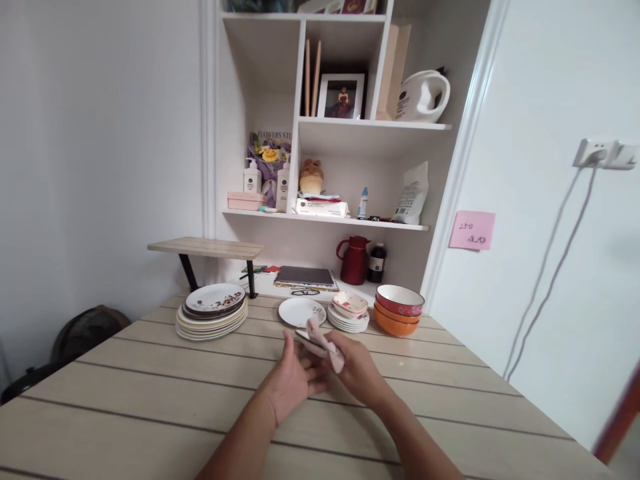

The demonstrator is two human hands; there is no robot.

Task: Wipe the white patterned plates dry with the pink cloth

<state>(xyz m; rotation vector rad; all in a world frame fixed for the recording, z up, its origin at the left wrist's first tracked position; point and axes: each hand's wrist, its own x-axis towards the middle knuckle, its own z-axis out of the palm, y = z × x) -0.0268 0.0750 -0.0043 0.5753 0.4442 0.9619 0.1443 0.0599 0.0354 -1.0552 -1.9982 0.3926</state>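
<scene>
Above the plank table (165, 400), centre: one thin plate (309, 341), tilted, and one pale pink cloth (336, 360), both gripped by the right hand (359, 368). Left hand (290, 383) just beside, thumb wide of fingers, contact unclear. Behind: plate stack (213, 321); nested bowls (397, 325).

a home, white shelves (375, 125) with framed photo (344, 98), plush toy (312, 178) and bouquet (271, 155), stacked plates (213, 310) on a table (190, 387)

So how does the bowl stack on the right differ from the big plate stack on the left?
The bowl stack is deep, the plate stack flat and wider. The bowl stack is red above orange; the plate stack is mostly white, brown-patterned on top. Both rest on the table.
</scene>
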